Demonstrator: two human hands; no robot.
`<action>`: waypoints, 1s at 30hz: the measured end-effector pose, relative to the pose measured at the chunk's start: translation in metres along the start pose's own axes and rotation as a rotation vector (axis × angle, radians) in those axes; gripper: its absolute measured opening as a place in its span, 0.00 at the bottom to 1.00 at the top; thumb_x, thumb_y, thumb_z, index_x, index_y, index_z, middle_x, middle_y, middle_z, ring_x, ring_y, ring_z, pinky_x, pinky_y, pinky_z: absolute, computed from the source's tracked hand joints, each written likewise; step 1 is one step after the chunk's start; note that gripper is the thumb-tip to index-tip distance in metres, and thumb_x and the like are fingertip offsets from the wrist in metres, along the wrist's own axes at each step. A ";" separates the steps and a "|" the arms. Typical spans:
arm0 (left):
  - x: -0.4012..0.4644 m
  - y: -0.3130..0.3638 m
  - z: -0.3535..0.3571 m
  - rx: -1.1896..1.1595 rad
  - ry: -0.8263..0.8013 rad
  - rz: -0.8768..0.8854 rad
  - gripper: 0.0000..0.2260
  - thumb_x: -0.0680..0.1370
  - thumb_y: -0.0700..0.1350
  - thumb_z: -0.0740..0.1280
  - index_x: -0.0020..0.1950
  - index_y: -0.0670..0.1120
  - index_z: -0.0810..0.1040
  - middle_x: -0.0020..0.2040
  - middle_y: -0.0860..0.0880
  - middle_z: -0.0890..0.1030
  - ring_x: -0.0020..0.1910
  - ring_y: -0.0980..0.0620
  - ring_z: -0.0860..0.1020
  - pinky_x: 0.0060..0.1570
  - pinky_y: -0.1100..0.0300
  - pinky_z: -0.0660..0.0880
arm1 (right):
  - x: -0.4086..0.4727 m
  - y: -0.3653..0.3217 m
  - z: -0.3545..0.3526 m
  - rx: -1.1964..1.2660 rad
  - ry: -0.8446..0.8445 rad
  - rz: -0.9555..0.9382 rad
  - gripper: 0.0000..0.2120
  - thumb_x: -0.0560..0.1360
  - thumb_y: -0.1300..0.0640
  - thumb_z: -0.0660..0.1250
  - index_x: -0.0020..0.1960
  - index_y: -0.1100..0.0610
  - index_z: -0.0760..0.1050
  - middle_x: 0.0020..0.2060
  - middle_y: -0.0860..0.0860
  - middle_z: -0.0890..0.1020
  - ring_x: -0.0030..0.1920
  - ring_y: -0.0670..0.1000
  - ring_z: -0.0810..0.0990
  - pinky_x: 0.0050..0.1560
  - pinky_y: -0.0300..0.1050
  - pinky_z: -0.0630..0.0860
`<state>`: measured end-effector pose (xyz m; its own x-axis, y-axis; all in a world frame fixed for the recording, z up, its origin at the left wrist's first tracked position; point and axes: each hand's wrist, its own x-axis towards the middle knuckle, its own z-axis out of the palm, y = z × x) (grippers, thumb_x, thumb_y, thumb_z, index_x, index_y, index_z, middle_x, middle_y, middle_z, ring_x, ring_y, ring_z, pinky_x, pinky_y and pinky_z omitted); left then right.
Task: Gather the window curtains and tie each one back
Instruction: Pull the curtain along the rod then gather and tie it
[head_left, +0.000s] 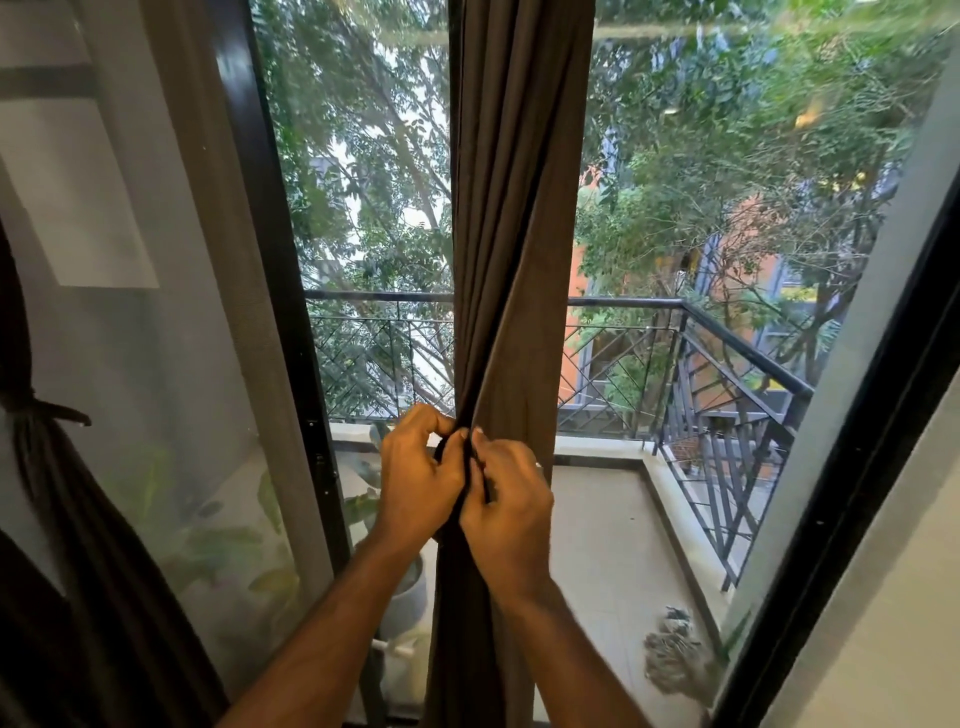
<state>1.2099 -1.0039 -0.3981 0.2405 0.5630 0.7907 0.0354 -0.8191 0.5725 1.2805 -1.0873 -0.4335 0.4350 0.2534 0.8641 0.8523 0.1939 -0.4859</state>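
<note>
A brown curtain (519, 208) hangs gathered into a narrow bunch in the middle of the window. My left hand (415, 478) and my right hand (511, 509) meet at its front, about waist height. Both pinch a thin dark tie-back strip (475, 467) that runs between the fingers; how far it wraps around the bunch is hidden. At the far left a second dark curtain (62, 519) hangs cinched by a knotted tie (36, 410).
Black window frames (280, 291) stand left and right of the glass. Outside are a tiled balcony floor, a black metal railing (727, 332), a potted plant (410, 587) and a mop head (675, 660). Trees fill the background.
</note>
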 end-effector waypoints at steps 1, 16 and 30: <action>-0.001 0.000 0.000 -0.044 -0.022 -0.019 0.09 0.75 0.39 0.67 0.36 0.46 0.71 0.34 0.53 0.73 0.36 0.53 0.72 0.37 0.55 0.71 | 0.000 0.000 0.001 0.004 -0.009 -0.006 0.12 0.78 0.66 0.70 0.61 0.60 0.83 0.49 0.52 0.83 0.48 0.53 0.82 0.50 0.44 0.79; 0.009 0.002 -0.010 -0.485 -0.222 -0.317 0.09 0.69 0.47 0.77 0.33 0.50 0.79 0.31 0.52 0.76 0.34 0.53 0.74 0.40 0.52 0.72 | -0.005 0.009 -0.013 0.214 -0.325 0.086 0.20 0.73 0.70 0.69 0.64 0.60 0.80 0.55 0.50 0.74 0.56 0.47 0.78 0.58 0.41 0.79; 0.002 -0.004 -0.017 -0.350 -0.213 -0.211 0.22 0.75 0.54 0.71 0.42 0.34 0.73 0.37 0.31 0.73 0.37 0.32 0.74 0.42 0.33 0.76 | 0.033 0.063 -0.047 0.240 0.051 0.549 0.12 0.76 0.61 0.75 0.56 0.50 0.80 0.50 0.47 0.84 0.53 0.50 0.83 0.54 0.42 0.80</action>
<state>1.1941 -0.9972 -0.3951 0.4585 0.6484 0.6078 -0.2155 -0.5823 0.7839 1.3618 -1.1110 -0.4298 0.8115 0.3324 0.4807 0.4123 0.2572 -0.8740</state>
